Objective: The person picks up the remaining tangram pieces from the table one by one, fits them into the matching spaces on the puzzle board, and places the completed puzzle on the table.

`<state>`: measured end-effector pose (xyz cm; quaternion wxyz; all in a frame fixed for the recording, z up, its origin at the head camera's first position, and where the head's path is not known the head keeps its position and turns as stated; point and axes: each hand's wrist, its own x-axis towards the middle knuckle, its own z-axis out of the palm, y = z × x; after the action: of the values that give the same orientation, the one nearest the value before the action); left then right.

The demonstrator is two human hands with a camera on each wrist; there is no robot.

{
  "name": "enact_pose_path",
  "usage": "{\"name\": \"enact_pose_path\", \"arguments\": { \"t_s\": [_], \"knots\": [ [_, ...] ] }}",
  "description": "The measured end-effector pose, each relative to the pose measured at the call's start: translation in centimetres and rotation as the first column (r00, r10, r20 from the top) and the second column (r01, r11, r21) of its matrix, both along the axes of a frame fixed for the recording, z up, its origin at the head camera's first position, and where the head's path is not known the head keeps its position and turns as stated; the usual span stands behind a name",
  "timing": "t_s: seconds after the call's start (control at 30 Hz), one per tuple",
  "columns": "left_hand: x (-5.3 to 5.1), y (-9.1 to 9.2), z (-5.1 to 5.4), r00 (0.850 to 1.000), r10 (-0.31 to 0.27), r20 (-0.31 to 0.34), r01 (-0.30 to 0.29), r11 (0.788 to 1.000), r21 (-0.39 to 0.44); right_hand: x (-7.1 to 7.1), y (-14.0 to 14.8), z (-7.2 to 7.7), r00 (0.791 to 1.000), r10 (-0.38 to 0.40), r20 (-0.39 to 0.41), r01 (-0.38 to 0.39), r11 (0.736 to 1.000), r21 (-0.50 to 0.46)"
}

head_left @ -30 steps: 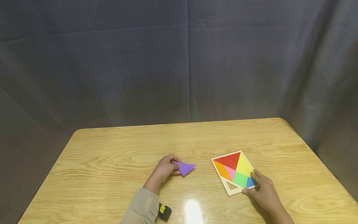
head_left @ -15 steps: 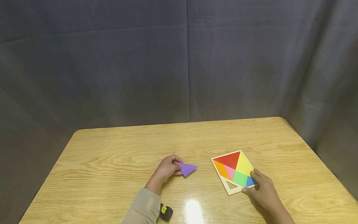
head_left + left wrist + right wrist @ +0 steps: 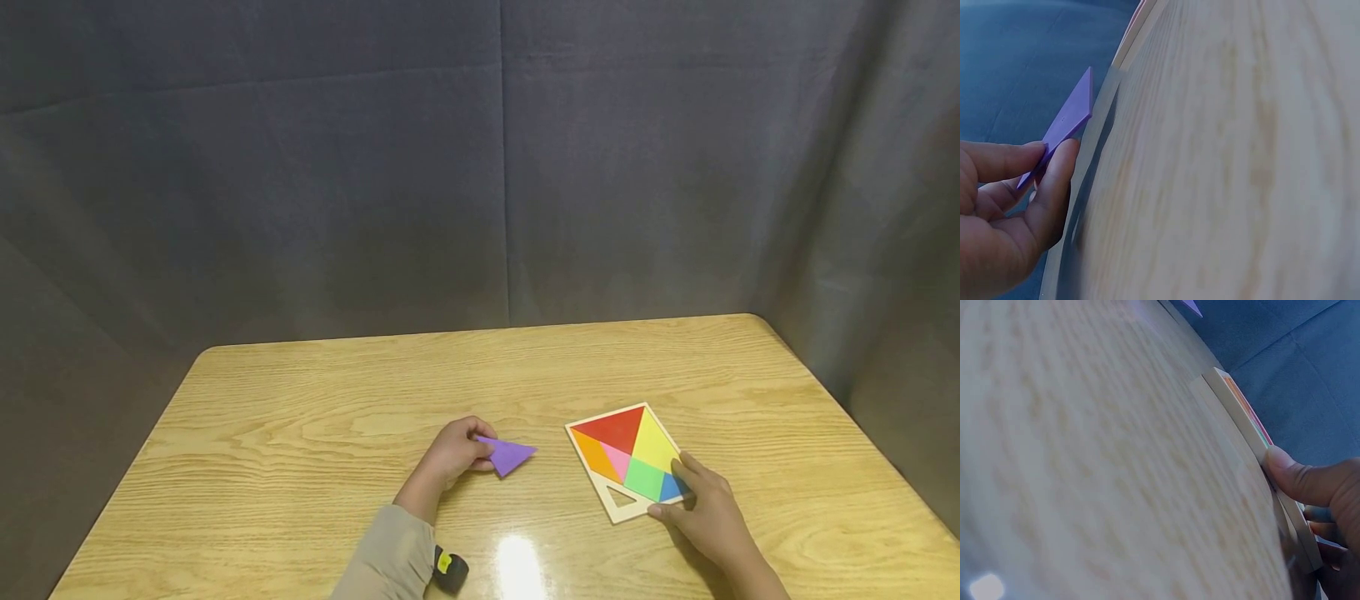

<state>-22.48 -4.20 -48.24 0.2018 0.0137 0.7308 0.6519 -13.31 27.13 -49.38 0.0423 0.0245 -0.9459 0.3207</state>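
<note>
My left hand [image 3: 455,454] pinches a purple triangular tangram piece [image 3: 513,457] between thumb and fingers, above the table. In the left wrist view the piece [image 3: 1071,115] stands tilted, clear of the wood, its far point free. To its right lies a square wooden tangram tray [image 3: 636,509], filled with red, yellow, orange, pink, green and blue pieces. A small triangular cutout [image 3: 620,498] shows in its near corner. My right hand [image 3: 711,510] grips the tray's right corner, thumb on the near edge, fingers over the blue piece. The right wrist view shows the thumb [image 3: 1291,475] against the tray's side.
A light wooden table [image 3: 315,433] runs under both hands. Dark grey curtain [image 3: 300,208] hangs behind it and at its sides. A black device with a yellow mark [image 3: 451,572] sits at my left wrist. A light reflection gleams near the front.
My left hand has shifted slightly right with the purple tangram piece, nearer the tray. The right hand and the tray have stayed in place.
</note>
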Motion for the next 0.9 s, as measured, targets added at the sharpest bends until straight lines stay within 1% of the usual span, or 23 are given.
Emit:
{"name": "enact_pose_path", "arguments": {
  "t_s": [0.37, 0.6, 0.9],
  "knots": [
    [0.1, 0.3, 0.0, 1.000, -0.011, 0.000, 0.011, 1.000, 0.004, 0.0, 0.0, 0.0, 1.000, -0.003, 0.009, 0.003, 1.000, -0.011],
    [0.2, 0.7, 0.1, 1.000, -0.026, -0.009, 0.026, 1.000, -0.002, 0.0, 0.0, 0.0, 1.000, -0.004, 0.005, 0.004, 1.000, -0.005],
    [0.3, 1.2, 0.0, 0.999, -0.038, -0.004, 0.038, 0.999, 0.002, 0.0, 0.0, 0.0, 1.000, -0.002, 0.007, 0.002, 1.000, -0.002]
  ]
}}
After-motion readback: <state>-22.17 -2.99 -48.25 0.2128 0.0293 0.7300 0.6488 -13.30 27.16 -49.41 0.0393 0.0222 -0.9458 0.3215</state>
